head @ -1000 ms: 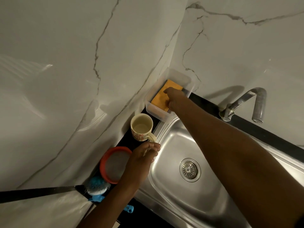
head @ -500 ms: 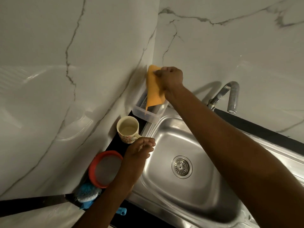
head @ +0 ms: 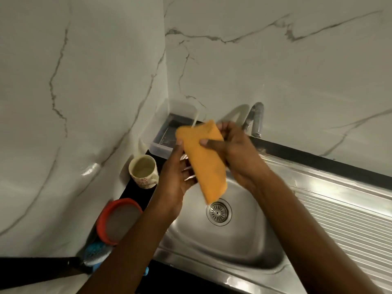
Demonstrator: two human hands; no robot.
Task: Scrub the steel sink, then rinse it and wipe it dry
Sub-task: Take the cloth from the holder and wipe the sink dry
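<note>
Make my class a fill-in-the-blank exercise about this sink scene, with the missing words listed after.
The left hand and right hand hold an ____ cloth over the sink.
The strainer beside the mug has a ____ rim.
The clear tub stands in the ____ where two walls meet.
Missing words: orange, red, corner.

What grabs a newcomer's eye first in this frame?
The orange cloth, centre frame, held by the left hand and right hand above the steel sink. Next comes the drain just below the cloth's lower end, then the red-rimmed round item on the dark counter at left.
</note>
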